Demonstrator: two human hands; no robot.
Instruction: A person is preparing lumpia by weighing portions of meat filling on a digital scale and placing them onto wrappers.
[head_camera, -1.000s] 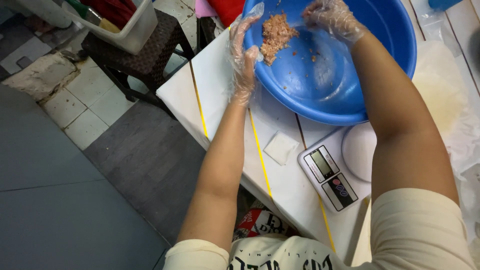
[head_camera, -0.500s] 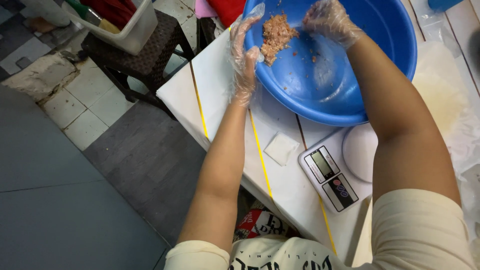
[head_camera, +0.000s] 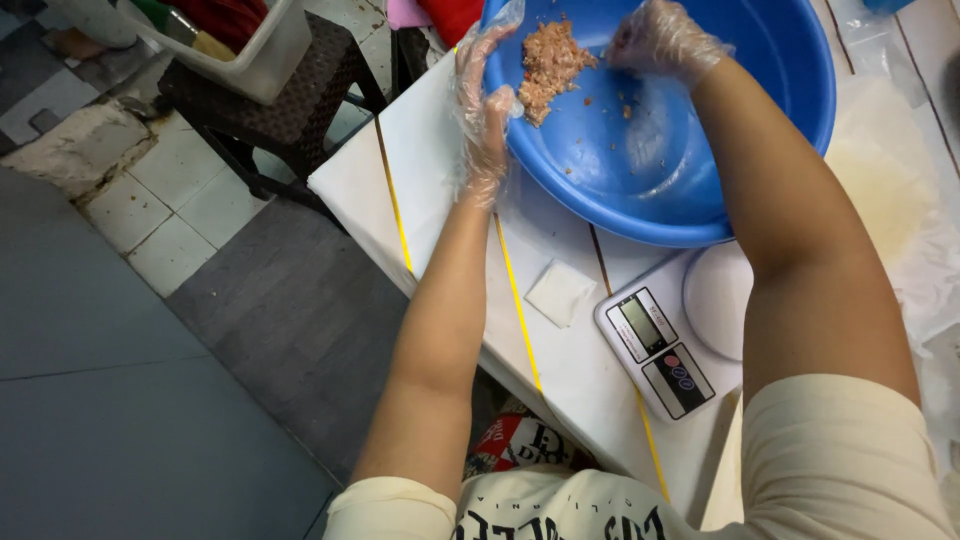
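Note:
A big blue plastic basin (head_camera: 700, 170) sits tilted on a white table (head_camera: 440, 170). Inside it, near the left wall, lies a lump of pinkish minced filling (head_camera: 550, 65). My left hand (head_camera: 485, 120), in a clear plastic glove, grips the basin's left rim with the thumb inside, next to the filling. My right hand (head_camera: 665, 40), also gloved, reaches into the basin from the right, its fingers curled close to the lump's right side; whether they pinch any filling I cannot tell.
A white kitchen scale (head_camera: 680, 330) with a round plate stands at the table's front edge. A small square white sheet (head_camera: 560, 292) lies left of it. A stack of pale round wrappers (head_camera: 885, 190) is at right. A dark stool (head_camera: 290, 100) carries a white tub on the tiled floor.
My right hand has shifted slightly toward the filling lump. The left hand keeps its hold on the rim and the basin stays tilted.

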